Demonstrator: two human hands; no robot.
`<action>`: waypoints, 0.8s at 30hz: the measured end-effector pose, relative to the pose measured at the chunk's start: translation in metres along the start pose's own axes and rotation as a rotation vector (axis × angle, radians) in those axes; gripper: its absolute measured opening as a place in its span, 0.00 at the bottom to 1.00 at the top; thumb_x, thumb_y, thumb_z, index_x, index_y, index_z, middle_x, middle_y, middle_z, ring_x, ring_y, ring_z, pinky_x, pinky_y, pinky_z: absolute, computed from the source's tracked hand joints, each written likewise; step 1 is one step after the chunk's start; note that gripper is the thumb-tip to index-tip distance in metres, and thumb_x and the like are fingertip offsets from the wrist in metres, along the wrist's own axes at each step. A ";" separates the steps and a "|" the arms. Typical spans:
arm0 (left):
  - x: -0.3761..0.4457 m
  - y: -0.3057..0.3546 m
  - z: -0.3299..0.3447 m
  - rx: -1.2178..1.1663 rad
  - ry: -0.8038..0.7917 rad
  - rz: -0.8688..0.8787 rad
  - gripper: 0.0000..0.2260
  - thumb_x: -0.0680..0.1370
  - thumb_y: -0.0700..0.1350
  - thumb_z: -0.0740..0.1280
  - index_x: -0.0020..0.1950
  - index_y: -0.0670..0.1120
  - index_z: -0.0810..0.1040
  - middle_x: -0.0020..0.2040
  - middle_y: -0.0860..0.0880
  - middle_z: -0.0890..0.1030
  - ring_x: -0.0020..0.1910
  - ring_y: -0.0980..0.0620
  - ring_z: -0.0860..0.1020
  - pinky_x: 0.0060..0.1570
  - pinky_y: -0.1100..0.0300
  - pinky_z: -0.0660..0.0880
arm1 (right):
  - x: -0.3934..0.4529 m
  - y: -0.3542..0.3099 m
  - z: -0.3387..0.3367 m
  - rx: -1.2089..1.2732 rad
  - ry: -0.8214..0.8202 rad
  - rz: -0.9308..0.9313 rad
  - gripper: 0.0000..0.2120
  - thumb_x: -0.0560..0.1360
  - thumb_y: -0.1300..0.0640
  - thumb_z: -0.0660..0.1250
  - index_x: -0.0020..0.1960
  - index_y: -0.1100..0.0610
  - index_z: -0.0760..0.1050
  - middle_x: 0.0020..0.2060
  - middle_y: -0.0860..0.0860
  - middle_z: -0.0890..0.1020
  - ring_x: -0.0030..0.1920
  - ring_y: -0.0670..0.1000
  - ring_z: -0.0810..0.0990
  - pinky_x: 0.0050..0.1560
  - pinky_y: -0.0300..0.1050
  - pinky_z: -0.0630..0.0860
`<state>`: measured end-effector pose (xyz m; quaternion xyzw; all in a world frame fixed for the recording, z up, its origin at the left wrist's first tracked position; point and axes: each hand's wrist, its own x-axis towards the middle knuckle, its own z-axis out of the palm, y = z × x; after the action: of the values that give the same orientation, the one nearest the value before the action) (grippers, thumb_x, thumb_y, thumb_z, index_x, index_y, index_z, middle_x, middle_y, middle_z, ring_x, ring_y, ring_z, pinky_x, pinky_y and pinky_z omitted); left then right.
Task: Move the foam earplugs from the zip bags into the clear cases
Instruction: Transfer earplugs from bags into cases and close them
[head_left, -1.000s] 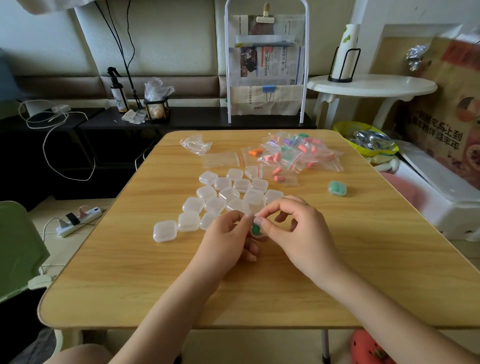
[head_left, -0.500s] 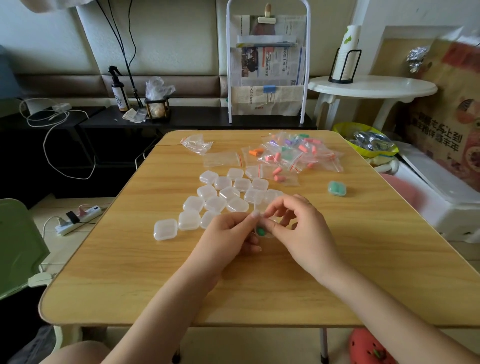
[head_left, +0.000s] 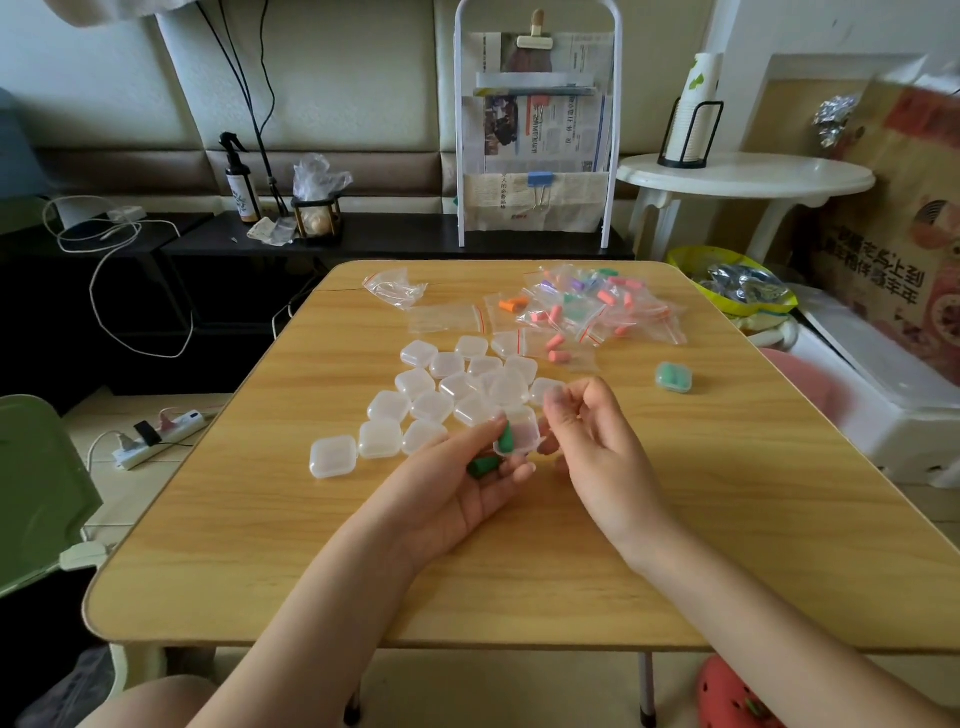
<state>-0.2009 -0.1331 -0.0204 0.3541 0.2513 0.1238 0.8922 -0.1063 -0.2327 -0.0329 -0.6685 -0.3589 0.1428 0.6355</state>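
A wooden table (head_left: 571, 545) fills the middle of the view, with a white round side table (head_left: 748, 179) and a newspaper rack (head_left: 537, 130) seen behind it. On the far right part of the tabletop a heap of zip bags (head_left: 597, 312) is spread, most with pink, orange, purple or green earplugs inside; two flat empty bags (head_left: 415, 306) lie to its left. Nearer the middle, a cluster of closed clear cases (head_left: 441, 395) is gathered, some touching one another, and one filled case (head_left: 674, 377) holding green plugs is set apart to the right. The left hand (head_left: 467, 483) is turned palm up, its fingers curled round an open clear case (head_left: 517, 434), in which one green earplug (head_left: 506, 437) stands tilted; a second green earplug (head_left: 482, 466) is held in the same hand's curled fingers, just below the case. The right hand (head_left: 592, 441) is held just beside the case with fingers loosely curled, and nothing is seen gripped in it.
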 end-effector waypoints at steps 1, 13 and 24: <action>0.000 0.001 0.000 -0.046 0.004 -0.001 0.09 0.78 0.41 0.64 0.50 0.34 0.76 0.36 0.41 0.81 0.31 0.51 0.80 0.33 0.60 0.81 | -0.001 -0.001 -0.001 -0.043 0.027 -0.068 0.14 0.74 0.44 0.64 0.44 0.56 0.70 0.35 0.41 0.75 0.38 0.42 0.73 0.43 0.37 0.69; -0.003 0.000 0.002 -0.038 0.022 -0.042 0.15 0.82 0.45 0.56 0.50 0.36 0.77 0.37 0.41 0.83 0.34 0.50 0.83 0.36 0.59 0.81 | -0.009 0.008 0.006 -0.917 0.008 -0.816 0.10 0.72 0.59 0.64 0.48 0.50 0.83 0.40 0.49 0.77 0.40 0.53 0.73 0.41 0.47 0.70; 0.001 0.000 -0.001 -0.074 0.067 0.004 0.10 0.79 0.42 0.62 0.52 0.36 0.79 0.42 0.40 0.84 0.37 0.49 0.84 0.43 0.57 0.80 | -0.005 -0.002 -0.005 -0.272 0.008 -0.476 0.12 0.72 0.67 0.70 0.50 0.54 0.74 0.41 0.43 0.78 0.41 0.44 0.78 0.42 0.32 0.73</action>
<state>-0.2003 -0.1321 -0.0209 0.3172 0.2754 0.1465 0.8956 -0.1068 -0.2397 -0.0314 -0.6452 -0.5191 -0.0629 0.5570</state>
